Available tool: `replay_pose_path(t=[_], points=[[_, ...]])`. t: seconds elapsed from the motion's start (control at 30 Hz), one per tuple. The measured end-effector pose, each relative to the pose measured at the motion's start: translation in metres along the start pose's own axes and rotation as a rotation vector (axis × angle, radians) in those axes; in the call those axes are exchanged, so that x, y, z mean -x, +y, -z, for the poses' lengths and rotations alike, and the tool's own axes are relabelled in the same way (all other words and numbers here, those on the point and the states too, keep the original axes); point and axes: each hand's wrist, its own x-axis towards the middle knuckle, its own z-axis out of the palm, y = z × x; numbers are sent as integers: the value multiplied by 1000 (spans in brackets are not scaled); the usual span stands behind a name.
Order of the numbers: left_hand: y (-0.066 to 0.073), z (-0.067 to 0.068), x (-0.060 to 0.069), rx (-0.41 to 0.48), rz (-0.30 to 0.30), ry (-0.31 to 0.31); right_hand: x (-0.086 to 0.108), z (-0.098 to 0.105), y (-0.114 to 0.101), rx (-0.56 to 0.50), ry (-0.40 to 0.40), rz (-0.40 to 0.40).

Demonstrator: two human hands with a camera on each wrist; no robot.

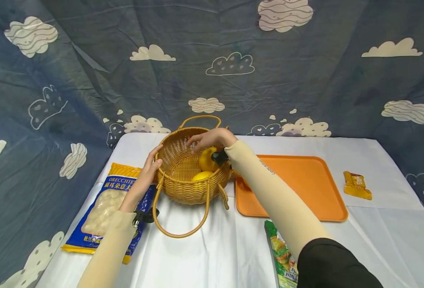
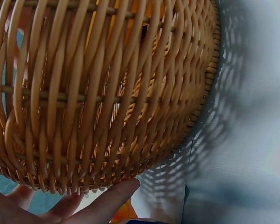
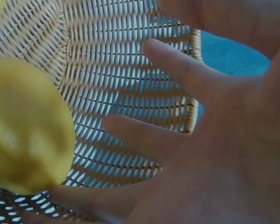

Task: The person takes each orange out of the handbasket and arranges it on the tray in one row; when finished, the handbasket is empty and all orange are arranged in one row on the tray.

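A woven basket [image 1: 183, 192] with two looped handles stands tilted on the white cloth. Two yellow fruits lie inside at its right: one [image 1: 207, 160] higher, the other [image 1: 201, 175] lower. My left hand [image 1: 148, 170] holds the basket's left rim, thumb at the edge; in the left wrist view its fingers [image 2: 109, 200] lie along the wickerwork. Over the basket's opening is my right hand [image 1: 213, 139], fingers spread and slightly bent. In the right wrist view a yellow fruit [image 3: 30, 126] is beside the fingertips of that hand [image 3: 191, 140], and the palm is bare.
A blue and yellow pasta bag [image 1: 105, 208] lies left of the basket. To the right is an orange tray [image 1: 298, 180], with an orange item partly hidden by the right forearm. A green packet [image 1: 284, 260] lies at the front, a small orange-yellow packet [image 1: 357, 185] far right.
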Motion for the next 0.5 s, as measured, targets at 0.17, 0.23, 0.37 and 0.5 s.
replay_pose_path(t=[0.17, 0.23, 0.37, 0.5], points=[[-6, 1, -3, 1, 3, 8, -9, 0, -2, 10, 9, -17], [1, 0, 0, -2, -3, 7, -13, 1, -1, -24, 23, 6], [17, -4, 8, -7, -3, 2, -21, 1, 2, -57, 48, 46], [22, -6, 10, -13, 11, 6, -27, 0, 4, -53, 65, 71]])
